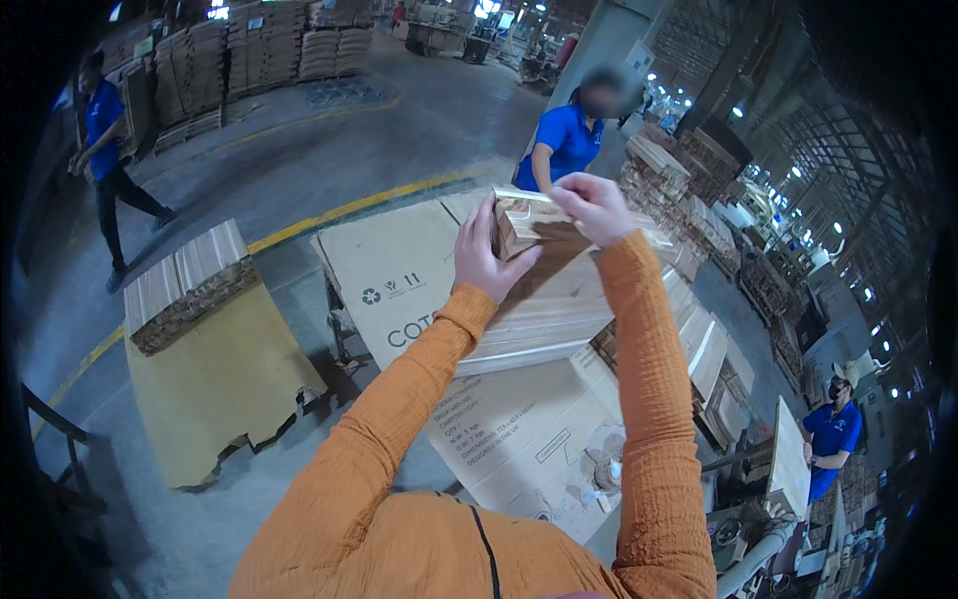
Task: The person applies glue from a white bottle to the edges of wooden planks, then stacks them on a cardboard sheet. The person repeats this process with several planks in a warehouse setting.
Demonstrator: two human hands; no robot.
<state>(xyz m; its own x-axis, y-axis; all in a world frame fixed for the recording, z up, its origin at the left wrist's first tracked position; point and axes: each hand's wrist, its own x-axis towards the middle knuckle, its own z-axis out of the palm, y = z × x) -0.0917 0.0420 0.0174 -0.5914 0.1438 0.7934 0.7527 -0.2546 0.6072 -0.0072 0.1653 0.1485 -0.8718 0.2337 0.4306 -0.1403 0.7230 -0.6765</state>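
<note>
My left hand [484, 255] is wrapped round the near left end of a bundle of short wooden strips [517, 212], with the thumb below and the fingers along the side. At the top of this bundle is my right hand [597, 208], its fingers bent and pinched together; whatever is between them is too small or hidden to make out. Under both hands lies a stack of long planed boards [549, 309], pale along the edges. Flattened printed cardboard [374, 255] covers the work surface beneath the boards.
A person in blue [567, 140] stands across the table. Another person [105, 130] walks at the far left, and a third [833, 429] holds a panel at right. A strip stack [190, 285] lies on a yellowish sheet [215, 389]. More wood [709, 349] stands right.
</note>
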